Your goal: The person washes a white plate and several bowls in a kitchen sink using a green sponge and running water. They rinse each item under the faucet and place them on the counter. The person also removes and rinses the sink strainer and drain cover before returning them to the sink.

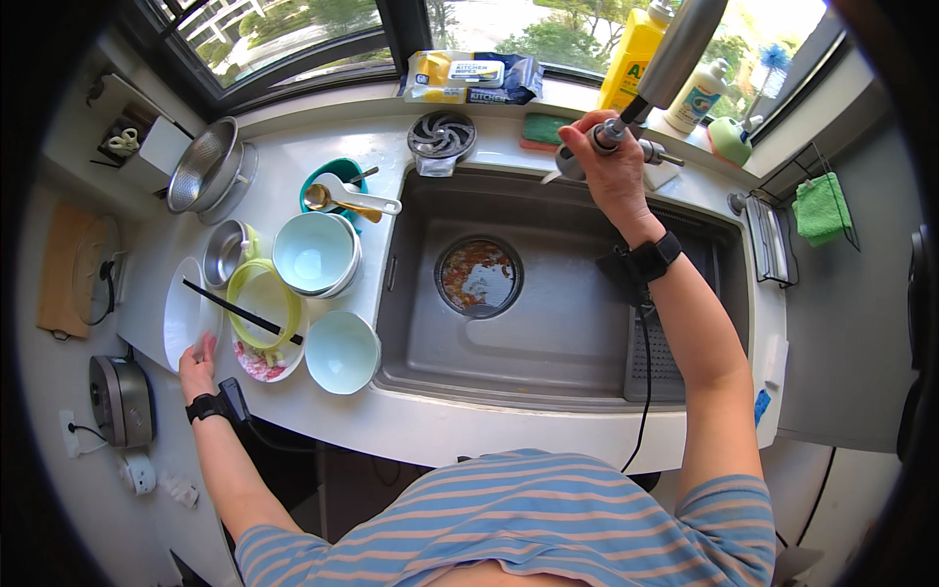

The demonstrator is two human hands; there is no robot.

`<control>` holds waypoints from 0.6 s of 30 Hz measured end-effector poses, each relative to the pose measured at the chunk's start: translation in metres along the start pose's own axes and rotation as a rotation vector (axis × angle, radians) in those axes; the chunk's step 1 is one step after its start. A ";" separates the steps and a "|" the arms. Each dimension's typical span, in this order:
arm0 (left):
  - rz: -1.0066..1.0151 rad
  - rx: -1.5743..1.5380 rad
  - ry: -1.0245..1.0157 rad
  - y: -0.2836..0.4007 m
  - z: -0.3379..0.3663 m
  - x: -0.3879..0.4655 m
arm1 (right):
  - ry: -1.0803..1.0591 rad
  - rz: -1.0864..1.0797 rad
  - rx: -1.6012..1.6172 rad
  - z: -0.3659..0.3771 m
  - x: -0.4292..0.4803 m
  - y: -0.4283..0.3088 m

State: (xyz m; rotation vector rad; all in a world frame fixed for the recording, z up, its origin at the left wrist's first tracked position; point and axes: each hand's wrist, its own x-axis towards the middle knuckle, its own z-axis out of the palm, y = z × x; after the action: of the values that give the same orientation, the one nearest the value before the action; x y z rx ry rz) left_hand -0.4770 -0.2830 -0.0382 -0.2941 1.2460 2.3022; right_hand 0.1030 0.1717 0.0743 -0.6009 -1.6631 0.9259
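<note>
At the far left of the counter my left hand (pixel 198 363) grips the near rim of a white bowl (pixel 183 315), which is tilted. Beside it, black chopsticks (pixel 242 311) lie across a yellow-green rimmed bowl (pixel 295 312) on a floral plate (pixel 268 368). At the back of the sink, my right hand (pixel 612 172) is closed around the metal kitchen faucet (pixel 607 136). Below it lies the grey sink (pixel 565 293), whose drain strainer (pixel 478 277) holds reddish food scraps. No stream of water can be made out.
Pale blue bowls (pixel 312 252) stand left of the sink, near a teal container with spoons (pixel 308 180) and a metal colander (pixel 202 169). A round black drain cover (pixel 441 135), a green sponge (pixel 549 131) and a yellow bottle (pixel 632 62) are behind the sink.
</note>
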 end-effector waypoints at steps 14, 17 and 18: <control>-0.030 0.390 0.443 0.003 0.039 -0.042 | -0.334 0.177 -0.844 -0.156 -0.019 -0.073; 0.062 0.554 0.234 0.001 0.070 -0.073 | -0.243 0.191 -0.829 -0.181 -0.026 -0.075; 0.114 0.577 0.194 -0.001 0.088 -0.091 | -0.253 0.195 -0.905 -0.191 -0.027 -0.075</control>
State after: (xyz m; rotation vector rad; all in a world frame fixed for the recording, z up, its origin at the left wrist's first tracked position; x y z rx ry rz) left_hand -0.3950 -0.2391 0.0471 -0.2448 1.9974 1.9221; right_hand 0.2982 0.1598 0.1415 -1.3043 -2.2690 0.3339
